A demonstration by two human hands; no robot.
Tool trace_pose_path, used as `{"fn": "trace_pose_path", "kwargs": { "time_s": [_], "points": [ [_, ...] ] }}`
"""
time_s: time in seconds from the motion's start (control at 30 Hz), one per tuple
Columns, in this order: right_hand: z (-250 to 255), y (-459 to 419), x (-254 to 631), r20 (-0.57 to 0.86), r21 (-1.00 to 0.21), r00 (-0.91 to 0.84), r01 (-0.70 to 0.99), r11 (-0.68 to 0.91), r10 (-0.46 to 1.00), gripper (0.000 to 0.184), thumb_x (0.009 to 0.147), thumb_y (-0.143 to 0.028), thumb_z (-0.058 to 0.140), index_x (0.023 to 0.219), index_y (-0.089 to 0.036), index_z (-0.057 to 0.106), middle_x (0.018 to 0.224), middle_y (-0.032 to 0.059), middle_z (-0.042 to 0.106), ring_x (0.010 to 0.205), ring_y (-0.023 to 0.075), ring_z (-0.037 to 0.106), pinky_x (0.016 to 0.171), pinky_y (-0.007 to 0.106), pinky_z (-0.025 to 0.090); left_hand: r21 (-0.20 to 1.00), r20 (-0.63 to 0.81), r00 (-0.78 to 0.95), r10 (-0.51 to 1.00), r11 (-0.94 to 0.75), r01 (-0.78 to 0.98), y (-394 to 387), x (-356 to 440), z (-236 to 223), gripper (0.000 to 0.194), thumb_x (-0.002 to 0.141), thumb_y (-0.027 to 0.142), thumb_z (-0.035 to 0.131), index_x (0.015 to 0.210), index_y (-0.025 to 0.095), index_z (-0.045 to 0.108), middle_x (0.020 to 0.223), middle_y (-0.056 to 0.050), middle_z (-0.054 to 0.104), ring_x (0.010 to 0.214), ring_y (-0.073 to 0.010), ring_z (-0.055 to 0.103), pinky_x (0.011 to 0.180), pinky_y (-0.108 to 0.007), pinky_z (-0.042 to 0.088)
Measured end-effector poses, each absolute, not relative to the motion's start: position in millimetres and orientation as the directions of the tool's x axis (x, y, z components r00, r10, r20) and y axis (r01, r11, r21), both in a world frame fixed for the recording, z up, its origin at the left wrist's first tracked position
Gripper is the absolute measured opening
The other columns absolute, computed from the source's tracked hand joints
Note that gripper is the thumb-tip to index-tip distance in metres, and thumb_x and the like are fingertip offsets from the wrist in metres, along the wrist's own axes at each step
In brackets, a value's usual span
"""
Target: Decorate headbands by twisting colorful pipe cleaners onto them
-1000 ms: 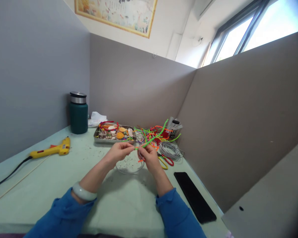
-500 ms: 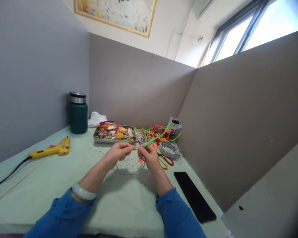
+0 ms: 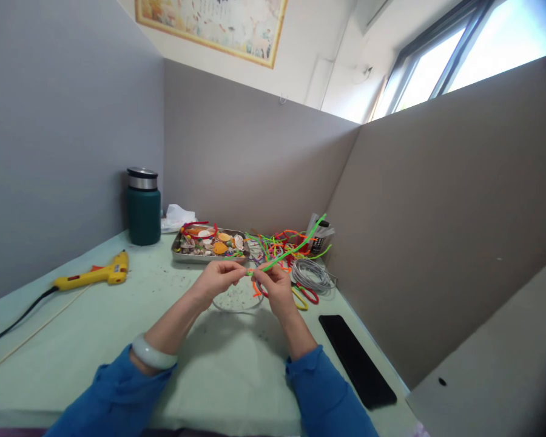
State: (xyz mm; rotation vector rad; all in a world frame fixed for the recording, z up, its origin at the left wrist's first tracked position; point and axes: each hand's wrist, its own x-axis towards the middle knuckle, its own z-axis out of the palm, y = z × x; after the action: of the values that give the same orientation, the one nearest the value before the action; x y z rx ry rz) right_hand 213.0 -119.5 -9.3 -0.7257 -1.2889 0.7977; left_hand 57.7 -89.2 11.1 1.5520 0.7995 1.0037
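In the head view a bright green pipe cleaner [image 3: 295,249] runs between my hands, its long free end rising to the right. My left hand [image 3: 218,281] pinches its short end between thumb and fingers. Close beside it, my right hand [image 3: 275,287] is closed on the same pipe cleaner. Below the fingers hangs a thin grey wire loop [image 3: 236,312]; the spot where it meets the pipe cleaner is partly hidden by my fingers. A small orange piece [image 3: 256,289] shows by my right fingertips.
Behind my hands are a metal tray [image 3: 209,261] of shells and a heap of coloured pipe cleaners [image 3: 277,243]. To the right lie a grey wire coil [image 3: 310,276], scissors [image 3: 306,296] and a black phone [image 3: 357,361]. A yellow glue gun [image 3: 93,276] and green flask [image 3: 144,212] are left.
The free end of the green pipe cleaner has swung up and to the right. The wire loop has risen slightly, while both hands stay nearly in place.
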Motion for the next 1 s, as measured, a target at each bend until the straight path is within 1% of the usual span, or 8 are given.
{"fn": "trace_pose_path", "kwargs": {
  "time_s": [0.1,0.17,0.27,0.37,0.47,0.6,0.73,1.0],
  "points": [
    [-9.5,-119.9,211.7,0.554,-0.823,0.113,-0.074,0.563,0.825,0.009,0.071,-0.027,0.067,0.07,-0.019,0.063,0.064,-0.001,0.06,0.059,0.0118,0.053,0.057,0.025,0.04,0.957,0.249,0.392,0.886,-0.287,0.042,-90.5,58.1,12.0,0.027,0.068,0.04,0.062,0.069,0.014,0.068,0.052,0.004,0.045,0.045,-0.0061,0.03,0.042,-0.02,0.019],
    [-9.9,-119.5,211.7,0.578,-0.812,0.115,-0.024,0.584,0.808,0.01,0.071,-0.028,0.067,0.069,-0.02,0.063,0.066,-0.0005,0.06,0.062,0.013,0.054,0.06,0.026,0.042,0.947,0.275,0.378,0.884,-0.317,0.052,-90.6,58.3,12.1,0.027,0.068,0.04,0.061,0.067,0.014,0.067,0.052,0.003,0.045,0.046,-0.0069,0.031,0.042,-0.021,0.021],
    [-11.4,-117.6,213.4,0.628,-0.778,0.096,0.084,0.622,0.772,0.008,0.072,-0.029,0.067,0.072,-0.021,0.065,0.071,0.0009,0.059,0.066,0.0141,0.053,0.062,0.027,0.042,0.942,0.293,0.357,0.887,-0.331,0.049,-89.4,58.7,11.1,0.027,0.068,0.04,0.061,0.064,0.014,0.065,0.052,0.004,0.045,0.046,-0.0072,0.031,0.043,-0.021,0.021],
    [-12.6,-116.3,215.7,0.674,-0.733,0.043,0.171,0.659,0.738,0.006,0.074,-0.027,0.066,0.077,-0.022,0.066,0.077,0.0023,0.06,0.072,0.0156,0.054,0.067,0.029,0.043,0.936,0.313,0.34,0.887,-0.349,0.047,-87.3,59.2,9.7,0.028,0.067,0.041,0.061,0.062,0.014,0.064,0.051,0.004,0.045,0.048,-0.0081,0.034,0.045,-0.021,0.024],
    [-11.0,-117.5,216.6,0.699,-0.692,-0.002,0.252,0.676,0.716,0.006,0.073,-0.025,0.067,0.079,-0.022,0.065,0.079,0.0026,0.06,0.078,0.0175,0.055,0.074,0.032,0.043,0.928,0.335,0.321,0.886,-0.369,0.047,-85.9,59.6,9.3,0.028,0.066,0.042,0.061,0.059,0.014,0.061,0.052,0.003,0.046,0.051,-0.0092,0.036,0.048,-0.021,0.027],
    [-5.6,-121.9,216.1,0.744,-0.613,-0.049,0.348,0.71,0.666,0.007,0.074,-0.023,0.066,0.081,-0.023,0.064,0.081,0.0023,0.061,0.082,0.0183,0.055,0.079,0.034,0.041,0.926,0.344,0.307,0.887,-0.375,0.046,-85.9,60.0,10.1,0.028,0.066,0.042,0.061,0.059,0.014,0.061,0.054,0.003,0.046,0.053,-0.0098,0.038,0.05,-0.021,0.029],
    [-3.0,-124.7,215.2,0.78,-0.563,-0.048,0.383,0.733,0.624,0.006,0.076,-0.021,0.064,0.082,-0.023,0.064,0.087,0.0036,0.06,0.087,0.0186,0.055,0.082,0.035,0.041,0.929,0.335,0.308,0.89,-0.366,0.046,-86.9,60.3,10.4,0.027,0.067,0.041,0.061,0.06,0.014,0.061,0.052,0.003,0.044,0.051,-0.0086,0.034,0.047,-0.021,0.026],
    [-4.4,-124.6,214.3,0.784,-0.56,-0.041,0.385,0.734,0.62,0.005,0.078,-0.021,0.062,0.082,-0.024,0.064,0.088,0.0037,0.059,0.088,0.0189,0.055,0.082,0.036,0.042,0.94,0.312,0.308,0.899,-0.339,0.035,-86.6,59.9,8.7,0.03,0.067,0.044,0.061,0.065,0.014,0.065,0.053,0.003,0.044,0.048,-0.0079,0.032,0.044,-0.021,0.022]
  ]
}}
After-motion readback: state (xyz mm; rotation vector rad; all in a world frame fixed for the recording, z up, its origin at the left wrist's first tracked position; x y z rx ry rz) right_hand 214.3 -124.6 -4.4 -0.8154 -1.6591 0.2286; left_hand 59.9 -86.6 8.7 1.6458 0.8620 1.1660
